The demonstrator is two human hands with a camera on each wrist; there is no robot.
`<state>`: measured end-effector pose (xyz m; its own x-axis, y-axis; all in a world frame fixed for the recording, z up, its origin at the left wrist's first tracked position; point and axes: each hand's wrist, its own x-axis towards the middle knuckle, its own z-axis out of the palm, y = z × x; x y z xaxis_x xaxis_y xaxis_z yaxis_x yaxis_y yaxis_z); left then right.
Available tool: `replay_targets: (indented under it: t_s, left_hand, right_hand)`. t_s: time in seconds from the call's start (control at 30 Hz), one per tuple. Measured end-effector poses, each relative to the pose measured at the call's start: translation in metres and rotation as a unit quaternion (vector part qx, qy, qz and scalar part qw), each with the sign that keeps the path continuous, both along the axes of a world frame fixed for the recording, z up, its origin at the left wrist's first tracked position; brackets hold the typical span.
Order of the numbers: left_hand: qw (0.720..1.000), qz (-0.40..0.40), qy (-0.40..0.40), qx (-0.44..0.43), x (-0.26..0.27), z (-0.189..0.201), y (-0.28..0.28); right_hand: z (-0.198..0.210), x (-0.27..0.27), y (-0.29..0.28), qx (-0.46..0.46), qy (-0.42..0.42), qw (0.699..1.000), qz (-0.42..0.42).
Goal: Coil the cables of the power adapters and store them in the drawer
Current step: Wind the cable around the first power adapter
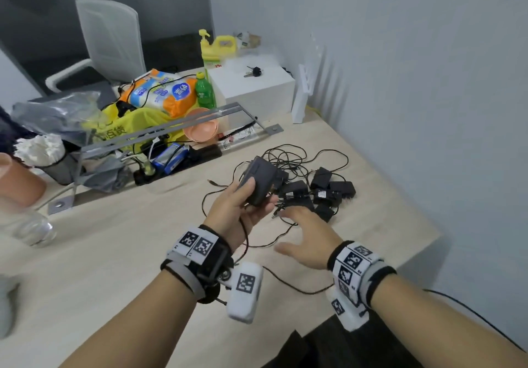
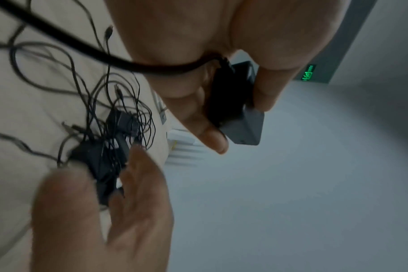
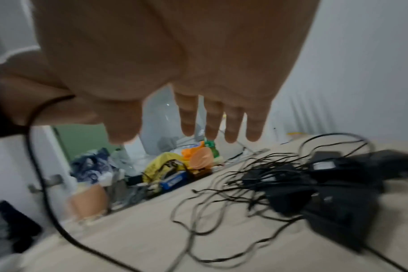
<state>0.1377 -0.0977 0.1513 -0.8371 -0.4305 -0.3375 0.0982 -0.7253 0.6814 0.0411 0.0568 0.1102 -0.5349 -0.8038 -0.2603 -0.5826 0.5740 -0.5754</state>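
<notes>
My left hand (image 1: 238,210) grips a black power adapter (image 1: 261,180), thumb on top, fingers curled underneath, lifted off the surface (image 1: 120,253). Left wrist view confirms: thumb and fingers pinch the adapter body (image 2: 242,127), its cable (image 2: 82,49) running back past my palm. My right hand (image 1: 304,236) is flat, fingers spread and straight, palm down, holding nothing, hovering just beside the pile of adapters (image 1: 325,192); from the right wrist view the fingers (image 3: 231,125) hang extended above the surface with the pile (image 3: 326,193) low right. Can't tell if the fingertips touch any cable.

The pile: several black adapters bunched together on the light wood surface near the right wall, just right of the held one. Tangled thin black cables (image 1: 288,157) loop behind and around them, uncoiled; one loose plug end (image 1: 212,181) lies left of the held adapter. No drawer in view.

Back of the surface: grey metal rail (image 1: 160,132), yellow bag (image 1: 134,125), orange-blue tissue pack (image 1: 161,90), green bottle (image 1: 204,92), pink bowl (image 1: 201,126), white box (image 1: 254,90) with keys (image 1: 253,71) on it, yellow pump bottle (image 1: 215,46). White chair (image 1: 110,40) behind. Both wrists carry marker-tagged bands.
</notes>
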Motion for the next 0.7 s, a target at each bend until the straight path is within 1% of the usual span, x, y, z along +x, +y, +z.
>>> replay_targets:
  t_s: [0.07, 0.1, 0.17, 0.2, 0.27, 0.3, 0.33, 0.37, 0.43, 0.47, 0.53, 0.6, 0.7]
  left_hand:
    - [0.999, 0.01, 0.03, 0.022, -0.004, 0.0, 0.008]
    - [0.999, 0.019, 0.042, 0.028, -0.006, 0.001, 0.011]
    - [0.998, 0.031, 0.06, 0.02, -0.01, 0.002, 0.012]
    - [0.997, 0.029, 0.065, 0.005, -0.011, 0.003, 0.01]
    - [0.997, 0.014, 0.059, -0.037, -0.01, 0.006, 0.001]
    - [0.997, 0.0, 0.048, -0.066, -0.008, 0.007, -0.004]
    - [0.994, -0.014, 0.034, -0.101, -0.006, 0.009, -0.01]
    - [0.99, -0.027, 0.016, -0.14, -0.002, 0.01, -0.015]
    - [0.973, -0.055, -0.022, -0.222, 0.004, 0.009, -0.024]
    - [0.962, -0.068, -0.04, -0.26, 0.006, 0.007, -0.027]
    - [0.936, -0.098, -0.064, -0.333, 0.01, 0.002, -0.031]
    - [0.911, -0.136, -0.069, -0.384, 0.012, -0.003, -0.033]
    - [0.883, -0.198, -0.063, -0.42, 0.014, -0.006, -0.03]
  right_hand:
    - [0.011, 0.023, -0.012, -0.063, -0.079, 0.995, 0.01]
    - [0.013, 0.034, -0.018, -0.069, -0.133, 0.989, 0.018]
    - [0.015, 0.048, -0.026, -0.083, -0.245, 0.965, 0.045]
    - [0.016, 0.053, -0.028, -0.095, -0.288, 0.952, 0.045]
    - [0.016, 0.052, -0.028, -0.136, -0.351, 0.926, 0.008]
    - [0.018, 0.048, -0.026, -0.15, -0.373, 0.915, -0.017]
    - [0.021, 0.042, -0.022, -0.156, -0.372, 0.915, -0.034]
    - [0.023, 0.034, -0.019, -0.16, -0.348, 0.923, -0.046]
    - [0.032, 0.014, -0.012, -0.164, -0.243, 0.955, -0.054]
    - [0.039, 0.006, -0.009, -0.164, -0.186, 0.968, -0.047]
    - [0.051, -0.007, -0.007, -0.172, -0.081, 0.982, -0.019]
    - [0.065, -0.013, -0.006, -0.204, 0.0, 0.979, 0.022]
    - [0.083, -0.018, -0.01, -0.261, 0.101, 0.958, 0.065]
